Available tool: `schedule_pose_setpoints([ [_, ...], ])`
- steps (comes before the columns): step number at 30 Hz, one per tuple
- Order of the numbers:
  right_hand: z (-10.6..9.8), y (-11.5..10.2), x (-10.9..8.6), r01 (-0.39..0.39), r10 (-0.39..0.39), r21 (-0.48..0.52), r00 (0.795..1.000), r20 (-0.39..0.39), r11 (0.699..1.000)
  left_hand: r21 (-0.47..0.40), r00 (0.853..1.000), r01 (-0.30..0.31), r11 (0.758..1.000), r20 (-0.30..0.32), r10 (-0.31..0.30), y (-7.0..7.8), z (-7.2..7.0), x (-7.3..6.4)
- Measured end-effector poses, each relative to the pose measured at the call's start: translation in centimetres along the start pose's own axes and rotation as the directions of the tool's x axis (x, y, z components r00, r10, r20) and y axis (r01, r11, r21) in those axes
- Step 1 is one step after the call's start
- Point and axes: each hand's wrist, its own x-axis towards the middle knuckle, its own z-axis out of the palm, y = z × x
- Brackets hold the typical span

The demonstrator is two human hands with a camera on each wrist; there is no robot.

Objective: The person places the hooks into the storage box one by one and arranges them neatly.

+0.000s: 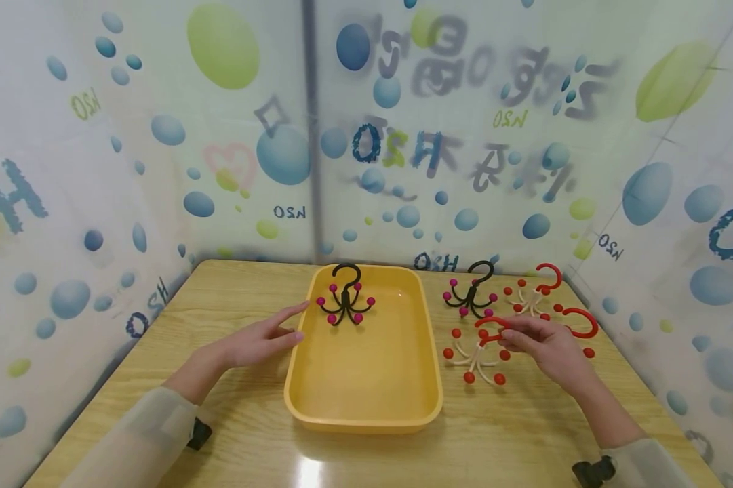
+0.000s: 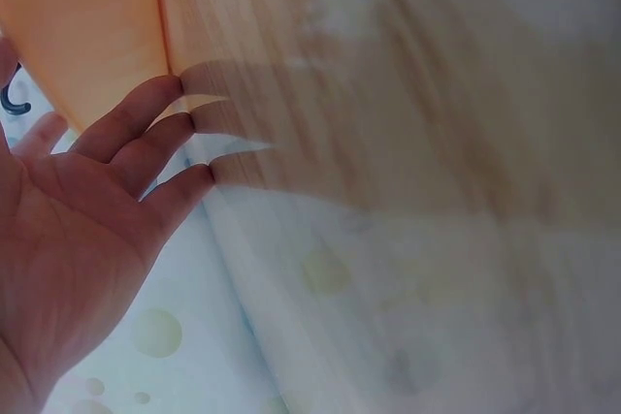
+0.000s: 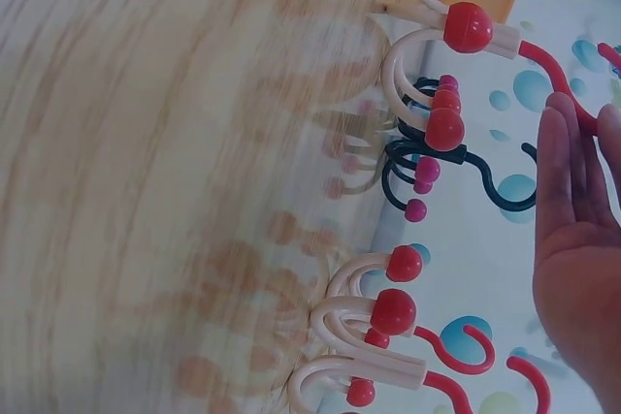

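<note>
A yellow tray (image 1: 366, 393) holds a black octopus-style rotating hook hanger (image 1: 345, 305) with magenta balls, near its far left corner. My left hand (image 1: 253, 344) is at the tray's left rim, fingers extended; in the left wrist view that hand (image 2: 92, 196) has nothing in its palm. Right of the tray, my right hand (image 1: 552, 349) pinches the red hook of a cream hook hanger (image 1: 477, 362) with red ball tips. In the right wrist view this hanger (image 3: 503, 41) stands upright, and the fingertips (image 3: 558, 109) are at its red hook.
Behind the held hanger stands another black hook hanger (image 1: 471, 295). Two more red-and-cream hangers are at the right: one farther back (image 1: 531, 298), the other partly hidden by the right hand, its red hook (image 1: 586, 325) showing. A patterned curtain (image 1: 403, 190) encloses the wooden table (image 1: 238, 407).
</note>
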Motion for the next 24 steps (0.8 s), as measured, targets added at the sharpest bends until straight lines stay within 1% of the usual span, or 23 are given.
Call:
schedule_pose_setpoints([
  [7,-0.2,-0.2,-0.1,0.001,-0.001,0.008,1.000,-0.012,1.000,0.003,1.000,0.001,1.000,-0.005,-0.001,-0.1,0.0,0.0],
  [12,-0.2,-0.7,-0.3,0.007,-0.008,-0.028,0.999,-0.033,1.000,0.010,1.000,0.003,1.000,-0.009,-0.003,0.0,0.0,-0.1],
  [19,-0.5,-1.8,-0.6,-0.026,0.022,-0.062,0.998,-0.064,0.998,0.011,1.000,0.005,1.000,-0.010,-0.005,0.2,0.1,-0.1],
  [24,-0.8,-2.2,-0.8,-0.041,0.031,-0.113,0.995,-0.093,0.993,0.016,1.000,0.010,1.000,-0.011,-0.010,0.1,0.1,-0.1],
])
